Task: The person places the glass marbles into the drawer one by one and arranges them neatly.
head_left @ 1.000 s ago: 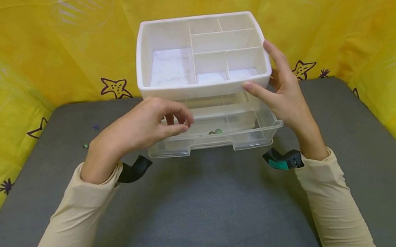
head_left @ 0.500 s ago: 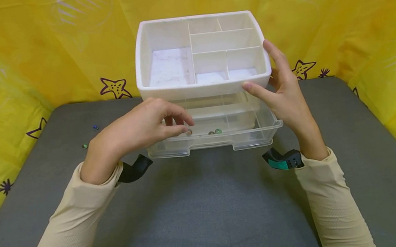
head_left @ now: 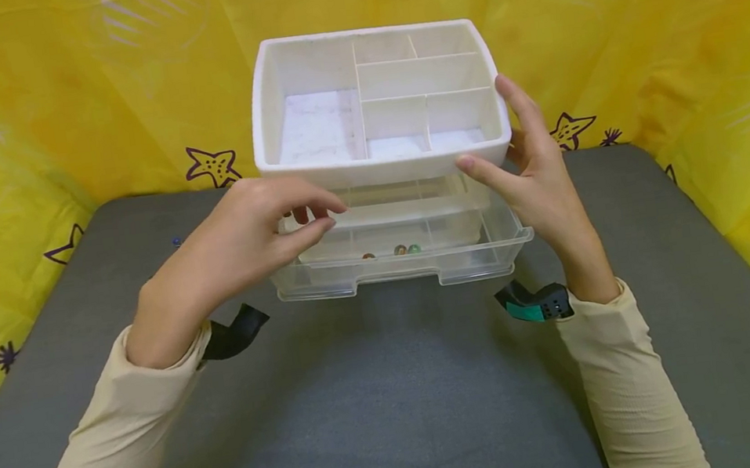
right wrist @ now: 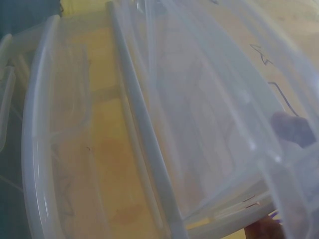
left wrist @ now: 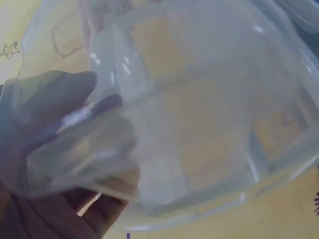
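A white drawer organizer stands at the back of the table, its clear lower drawer pulled out toward me. Several small marbles lie in the drawer, among them a reddish marble, a brown marble and a green marble. My left hand hovers over the drawer's left side with thumb and forefinger apart and nothing between them. At the organizer's front right corner, my right hand holds the top part, thumb on the front, fingers along the side. Both wrist views look through blurred clear plastic.
The organizer's top has divided compartments. A blue marble sits on the grey table left of the organizer, beside my left forearm. Yellow patterned cloth hangs behind and along both sides.
My left hand let a marble go into the drawer, then drew back left and slightly up. The dropped marble now lies left of the other two. My right hand has stayed in place.
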A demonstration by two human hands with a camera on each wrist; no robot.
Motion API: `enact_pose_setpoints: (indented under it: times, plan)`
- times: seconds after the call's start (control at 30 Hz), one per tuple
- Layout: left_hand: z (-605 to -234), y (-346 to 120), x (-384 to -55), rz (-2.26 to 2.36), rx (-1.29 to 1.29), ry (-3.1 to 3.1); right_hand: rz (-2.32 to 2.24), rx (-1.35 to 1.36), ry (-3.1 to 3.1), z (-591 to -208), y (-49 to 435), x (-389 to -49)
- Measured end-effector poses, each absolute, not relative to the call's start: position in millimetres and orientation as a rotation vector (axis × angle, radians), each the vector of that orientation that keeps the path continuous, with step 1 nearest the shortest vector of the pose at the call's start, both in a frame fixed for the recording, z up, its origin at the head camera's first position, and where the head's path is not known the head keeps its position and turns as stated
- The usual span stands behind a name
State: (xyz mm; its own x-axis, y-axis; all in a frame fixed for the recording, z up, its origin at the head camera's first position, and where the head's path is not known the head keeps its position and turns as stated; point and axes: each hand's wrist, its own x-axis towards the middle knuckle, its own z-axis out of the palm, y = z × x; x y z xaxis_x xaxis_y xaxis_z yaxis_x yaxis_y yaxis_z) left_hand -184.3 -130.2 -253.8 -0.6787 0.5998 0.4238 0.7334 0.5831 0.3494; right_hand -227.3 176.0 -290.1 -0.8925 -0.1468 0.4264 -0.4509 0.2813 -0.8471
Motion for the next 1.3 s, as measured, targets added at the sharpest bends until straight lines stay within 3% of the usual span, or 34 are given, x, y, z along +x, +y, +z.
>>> enact_pose_setpoints:
  times: [1.3]
  plan:
    - [-287,-188,-172,-0.726,-0.837,-2.259,1.640,0.567,-2.275,-291,176,-229]
